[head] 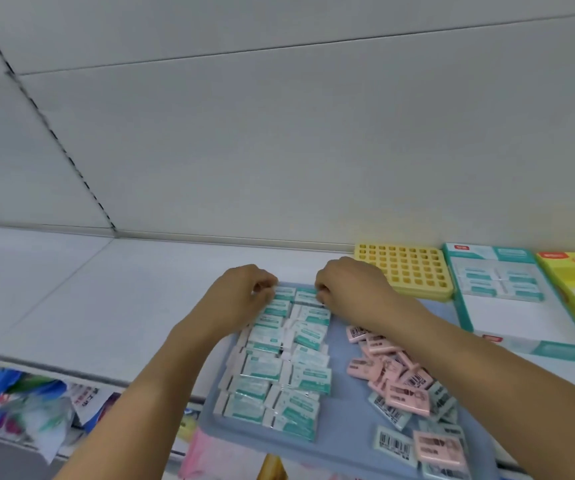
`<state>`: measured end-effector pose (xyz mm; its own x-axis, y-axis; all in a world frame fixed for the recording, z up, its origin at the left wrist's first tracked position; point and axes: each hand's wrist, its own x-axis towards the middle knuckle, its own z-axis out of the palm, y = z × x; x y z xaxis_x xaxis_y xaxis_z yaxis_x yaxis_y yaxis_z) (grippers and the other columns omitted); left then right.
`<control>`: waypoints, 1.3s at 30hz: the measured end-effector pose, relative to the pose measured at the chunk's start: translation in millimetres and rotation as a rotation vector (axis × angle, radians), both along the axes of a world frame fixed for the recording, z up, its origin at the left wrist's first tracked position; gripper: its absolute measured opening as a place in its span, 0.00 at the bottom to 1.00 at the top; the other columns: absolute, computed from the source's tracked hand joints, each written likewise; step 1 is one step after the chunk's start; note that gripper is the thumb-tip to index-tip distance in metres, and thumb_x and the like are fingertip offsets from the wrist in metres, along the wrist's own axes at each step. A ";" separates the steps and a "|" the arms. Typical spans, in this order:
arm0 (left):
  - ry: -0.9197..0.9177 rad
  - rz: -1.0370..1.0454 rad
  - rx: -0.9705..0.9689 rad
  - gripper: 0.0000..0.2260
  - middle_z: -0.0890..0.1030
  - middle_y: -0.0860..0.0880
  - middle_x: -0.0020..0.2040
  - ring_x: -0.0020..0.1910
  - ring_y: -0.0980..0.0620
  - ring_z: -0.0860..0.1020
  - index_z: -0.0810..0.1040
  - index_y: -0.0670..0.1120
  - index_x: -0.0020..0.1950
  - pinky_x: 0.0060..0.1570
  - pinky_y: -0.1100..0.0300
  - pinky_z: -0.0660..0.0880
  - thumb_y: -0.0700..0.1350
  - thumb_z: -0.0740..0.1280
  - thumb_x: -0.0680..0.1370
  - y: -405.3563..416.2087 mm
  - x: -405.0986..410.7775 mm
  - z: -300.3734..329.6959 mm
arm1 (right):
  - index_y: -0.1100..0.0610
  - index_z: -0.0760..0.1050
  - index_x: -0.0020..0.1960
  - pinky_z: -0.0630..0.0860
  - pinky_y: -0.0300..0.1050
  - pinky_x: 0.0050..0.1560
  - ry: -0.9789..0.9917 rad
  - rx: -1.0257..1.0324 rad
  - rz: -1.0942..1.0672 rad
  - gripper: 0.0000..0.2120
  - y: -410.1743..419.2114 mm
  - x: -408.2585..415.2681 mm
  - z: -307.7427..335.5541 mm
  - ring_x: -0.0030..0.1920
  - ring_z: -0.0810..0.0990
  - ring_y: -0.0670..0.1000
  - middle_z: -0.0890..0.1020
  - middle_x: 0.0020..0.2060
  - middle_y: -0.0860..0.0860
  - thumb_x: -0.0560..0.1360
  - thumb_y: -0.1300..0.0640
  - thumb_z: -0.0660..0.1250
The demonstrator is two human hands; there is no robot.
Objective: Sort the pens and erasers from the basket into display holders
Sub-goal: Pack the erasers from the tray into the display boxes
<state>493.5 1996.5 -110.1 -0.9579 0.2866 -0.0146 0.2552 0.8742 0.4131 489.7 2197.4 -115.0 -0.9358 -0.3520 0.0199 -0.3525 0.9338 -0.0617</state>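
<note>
My left hand [248, 289] and right hand [344, 289], fingers curled, each pinch the far end of the teal-white eraser rows [279, 362], 2 cols lying on the blue tray [344, 434]. Pink & grey erasers [403, 386] piled loose on tray, right of the rows. Beyond tray's far-right corner: yellow grid holder [407, 271], then teal display box [507, 299] w/ a few erasers inside.

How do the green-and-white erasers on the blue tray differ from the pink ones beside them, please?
The green-and-white erasers lie in two tidy rows, while the pink erasers sit in a loose pile, tilted and overlapping. The left hand and right hand both touch the far end of the green-and-white rows; the pink erasers are untouched. Pale blue erasers are mixed among the pink ones; the rows are one kind. Both groups rest on the blue tray.
</note>
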 end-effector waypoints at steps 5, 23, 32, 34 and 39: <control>-0.135 -0.037 -0.090 0.07 0.78 0.50 0.52 0.49 0.52 0.77 0.78 0.50 0.54 0.46 0.59 0.73 0.51 0.66 0.79 9.4 -20.6 6.3 | 0.55 0.75 0.50 0.70 0.45 0.39 -0.054 -0.038 -0.022 0.11 -8.5 -6.5 5.1 0.47 0.77 0.54 0.79 0.46 0.51 0.76 0.47 0.65; -0.169 0.186 0.470 0.06 0.85 0.49 0.42 0.43 0.48 0.82 0.71 0.47 0.47 0.43 0.55 0.77 0.48 0.66 0.80 16.8 -27.3 -2.5 | 0.58 0.68 0.47 0.64 0.46 0.32 -0.195 -0.118 -0.030 0.05 -15.2 0.4 17.3 0.41 0.72 0.55 0.72 0.40 0.53 0.75 0.60 0.64; -0.450 0.152 0.981 0.06 0.73 0.49 0.34 0.30 0.55 0.71 0.80 0.43 0.53 0.30 0.63 0.71 0.43 0.70 0.78 59.4 -8.9 19.4 | 0.60 0.73 0.49 0.83 0.45 0.35 -0.370 -1.538 -0.418 0.07 62.2 19.4 35.0 0.34 0.85 0.55 0.85 0.39 0.62 0.75 0.69 0.66; -0.511 0.067 0.971 0.10 0.72 0.51 0.32 0.28 0.56 0.68 0.82 0.42 0.51 0.27 0.65 0.67 0.48 0.72 0.76 77.4 -5.0 22.1 | 0.61 0.72 0.51 0.83 0.42 0.35 -0.429 -1.662 -0.425 0.07 78.1 30.4 35.7 0.38 0.86 0.57 0.85 0.39 0.63 0.76 0.68 0.67; -0.551 -0.025 0.959 0.11 0.76 0.51 0.30 0.25 0.57 0.66 0.82 0.40 0.55 0.23 0.67 0.61 0.45 0.72 0.75 117.6 -3.1 28.9 | 0.59 0.73 0.56 0.82 0.41 0.40 -0.383 -1.696 -0.304 0.09 109.0 51.9 30.4 0.43 0.86 0.58 0.85 0.42 0.61 0.77 0.67 0.66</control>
